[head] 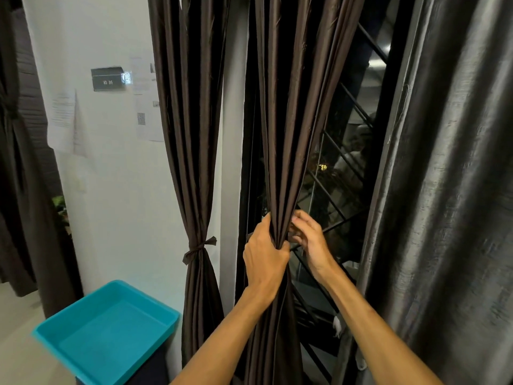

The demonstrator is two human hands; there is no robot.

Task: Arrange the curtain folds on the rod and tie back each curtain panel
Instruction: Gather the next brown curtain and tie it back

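1. Curtain panel [288, 120], dark brown and pleated, is hanging in front of the barred window [347, 151], gathered into a tight bunch at its middle.
2. Left hand [263, 255] is gripping that bunch, its fingers [281, 250] wrapping closed around the folds.
3. Right hand [309, 237] is touching the bunch from the window side, its fingers [298, 218] curling in and pinching the fabric edge.
4. Left of the window, a second brown panel [191, 120] is hanging already cinched by a knotted tie-back [198, 250].
5. Further left of the window and lower, a teal tray [108, 332] is sitting.
6. Right of the window, a grey curtain [449, 190] is hanging loose.
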